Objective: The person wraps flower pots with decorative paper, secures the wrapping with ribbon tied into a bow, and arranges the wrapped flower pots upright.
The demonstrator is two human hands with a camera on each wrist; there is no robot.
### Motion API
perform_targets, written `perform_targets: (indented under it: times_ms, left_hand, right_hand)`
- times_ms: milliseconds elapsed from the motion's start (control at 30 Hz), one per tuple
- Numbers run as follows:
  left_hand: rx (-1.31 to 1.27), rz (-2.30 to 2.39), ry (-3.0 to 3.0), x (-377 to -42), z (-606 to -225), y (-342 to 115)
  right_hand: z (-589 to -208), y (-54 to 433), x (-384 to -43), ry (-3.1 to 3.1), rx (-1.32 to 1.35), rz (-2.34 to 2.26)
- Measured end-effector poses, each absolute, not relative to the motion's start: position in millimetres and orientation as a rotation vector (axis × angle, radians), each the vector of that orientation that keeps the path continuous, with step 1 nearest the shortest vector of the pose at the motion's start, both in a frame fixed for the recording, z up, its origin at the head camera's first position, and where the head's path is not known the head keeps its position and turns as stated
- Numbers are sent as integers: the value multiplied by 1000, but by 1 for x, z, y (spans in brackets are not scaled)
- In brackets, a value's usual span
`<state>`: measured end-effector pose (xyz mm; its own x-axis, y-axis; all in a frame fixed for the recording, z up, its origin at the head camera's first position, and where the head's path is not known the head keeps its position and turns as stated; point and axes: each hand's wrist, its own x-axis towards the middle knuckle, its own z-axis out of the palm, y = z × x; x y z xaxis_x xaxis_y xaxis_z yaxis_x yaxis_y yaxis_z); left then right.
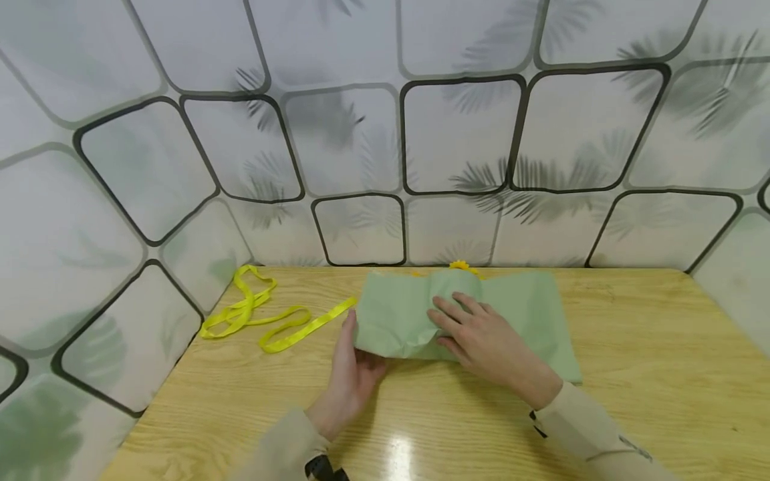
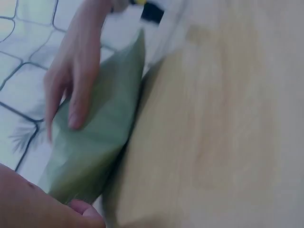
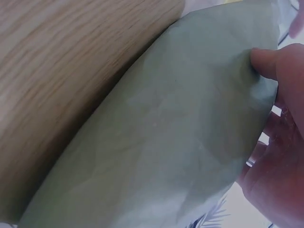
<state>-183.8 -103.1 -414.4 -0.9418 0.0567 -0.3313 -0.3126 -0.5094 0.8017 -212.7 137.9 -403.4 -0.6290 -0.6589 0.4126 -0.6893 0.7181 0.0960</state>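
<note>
A sheet of pale green wrapping paper [image 1: 397,310], folded over itself, lies across the table in the head view. My left hand [image 1: 351,381] grips its left end, thumb up along the edge and fingers partly hidden beneath. My right hand [image 1: 487,337] rests on the paper right of its middle, fingers spread over a raised, rounded part. In the right wrist view, the thumb of the right hand [image 3: 289,123] dents the paper [image 3: 156,128]. Behind the paper's far edge peeks a yellow flower [image 1: 459,265]; what else the fold covers is hidden.
A long yellow ribbon [image 1: 240,312] lies in loose loops at the table's left, one end near the paper. The wooden table [image 1: 650,374] meets a patterned curtain-like backdrop [image 1: 463,133] at the back and sides.
</note>
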Motion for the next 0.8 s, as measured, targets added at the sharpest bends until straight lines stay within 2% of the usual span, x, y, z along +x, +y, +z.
perform_targets:
  times_ms: [100,267,533,800]
  left_hand:
    - [-345,2436,1364,-174,-420,-92]
    - [-279,2376,1372,-176,-423,-69]
    - [-473,2512,1487,-182,-430,-38]
    - [-493,2544,1555,-184,-425,-27]
  right_hand:
    - [-403,138,-213,-2504,1032,93]
    - [-403,138,-212,-2506,1028,96]
    - [-403,138,-213,-2518,1033,148]
    - [-399,143,-213,-2589,1008,335]
